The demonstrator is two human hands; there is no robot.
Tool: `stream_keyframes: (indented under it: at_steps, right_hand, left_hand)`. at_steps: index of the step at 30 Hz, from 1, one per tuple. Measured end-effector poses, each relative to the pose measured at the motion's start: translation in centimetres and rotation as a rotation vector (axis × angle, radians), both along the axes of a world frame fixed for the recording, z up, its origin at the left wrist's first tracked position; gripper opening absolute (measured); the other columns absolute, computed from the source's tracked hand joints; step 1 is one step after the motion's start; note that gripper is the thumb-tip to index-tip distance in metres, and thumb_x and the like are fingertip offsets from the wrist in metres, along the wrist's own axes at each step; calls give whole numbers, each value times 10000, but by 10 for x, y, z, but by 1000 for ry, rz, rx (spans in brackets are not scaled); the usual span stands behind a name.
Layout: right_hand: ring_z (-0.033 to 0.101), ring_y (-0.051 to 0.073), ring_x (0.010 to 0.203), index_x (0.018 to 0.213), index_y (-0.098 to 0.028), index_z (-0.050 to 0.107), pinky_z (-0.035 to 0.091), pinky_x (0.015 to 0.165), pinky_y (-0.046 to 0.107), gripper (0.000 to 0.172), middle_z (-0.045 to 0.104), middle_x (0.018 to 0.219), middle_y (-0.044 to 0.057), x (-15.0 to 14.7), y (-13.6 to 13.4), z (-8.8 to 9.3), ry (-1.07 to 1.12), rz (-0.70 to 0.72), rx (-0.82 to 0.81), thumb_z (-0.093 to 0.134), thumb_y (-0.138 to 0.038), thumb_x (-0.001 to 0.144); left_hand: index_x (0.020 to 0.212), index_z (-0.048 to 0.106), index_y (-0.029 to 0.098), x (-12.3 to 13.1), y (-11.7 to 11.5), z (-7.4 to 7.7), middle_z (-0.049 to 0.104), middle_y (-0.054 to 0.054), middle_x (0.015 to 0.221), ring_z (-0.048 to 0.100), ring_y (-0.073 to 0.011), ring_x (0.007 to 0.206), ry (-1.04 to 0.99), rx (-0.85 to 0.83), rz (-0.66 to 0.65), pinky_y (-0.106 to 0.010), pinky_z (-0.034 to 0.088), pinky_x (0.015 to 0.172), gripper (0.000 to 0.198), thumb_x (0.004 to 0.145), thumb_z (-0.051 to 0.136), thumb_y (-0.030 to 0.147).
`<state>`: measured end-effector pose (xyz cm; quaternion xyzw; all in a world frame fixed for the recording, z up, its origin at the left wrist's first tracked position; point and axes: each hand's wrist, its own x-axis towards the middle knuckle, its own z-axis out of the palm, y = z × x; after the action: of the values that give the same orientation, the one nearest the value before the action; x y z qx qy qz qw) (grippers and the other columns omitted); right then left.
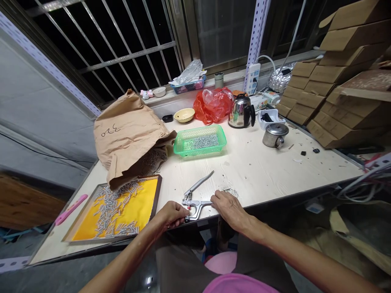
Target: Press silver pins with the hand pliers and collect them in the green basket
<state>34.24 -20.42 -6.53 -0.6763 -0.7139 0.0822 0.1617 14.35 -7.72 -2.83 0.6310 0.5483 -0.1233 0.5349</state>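
Observation:
Metal hand pliers with a spring and a red part at the jaw lie at the front edge of the table, their upper handle slanting away. My right hand is closed round the end of the lower handle. At the jaw end, my left hand is pinched with its fingertips against the jaw; whatever they hold is too small to make out. Left of that hand, a tray with a yellow lining holds many small metal pins. Beyond the pliers, a green plastic basket contains more small metal pieces.
A large paper sack spills pins toward the tray. A pink-handled tool lies by the tray's left side. Farther back are a yellow bowl, red plastic bag, kettle and lidded metal cup. Cardboard boxes are stacked at right.

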Motion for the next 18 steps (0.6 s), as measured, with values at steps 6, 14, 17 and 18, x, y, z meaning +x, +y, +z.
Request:
stream_keyframes:
  at_steps: [6,14,17,18]
  right_hand:
    - [314,318,1246,1247,-168,440,315,951,443,726,331,1380,179,28,25,20,-4,85,-27,713,-502,664]
    - [409,339,1135,1328,-75,362,262,989,520,1045,485,1227,189,38,71,32,-116,270,-177,728,-613,510]
    - [449,308,1041,1225,-74,459,306,956,483,900,532,1122,160,33,70,31,-141,268,-152,744,-563,525]
    - [449,300,1032,1181,-84,487,317,945,467,830,534,1107,152,33,68,30,-141,265,-144,745,-544,540]
  left_hand:
    - [526,533,156,-1,1,-3,468,51,393,389,-65,354,-15,-24,6,-195,239,373,503,479,685,634]
    - [536,522,156,0,0,-5,466,50,367,389,-67,328,-4,-32,34,-200,258,362,547,432,689,666]
    - [540,515,155,-2,-2,-3,472,50,368,400,-63,333,-13,-40,65,-191,271,369,536,448,699,649]
    - [547,515,154,-3,-3,-2,477,50,373,403,-61,334,-22,-49,76,-188,279,371,533,454,703,643]
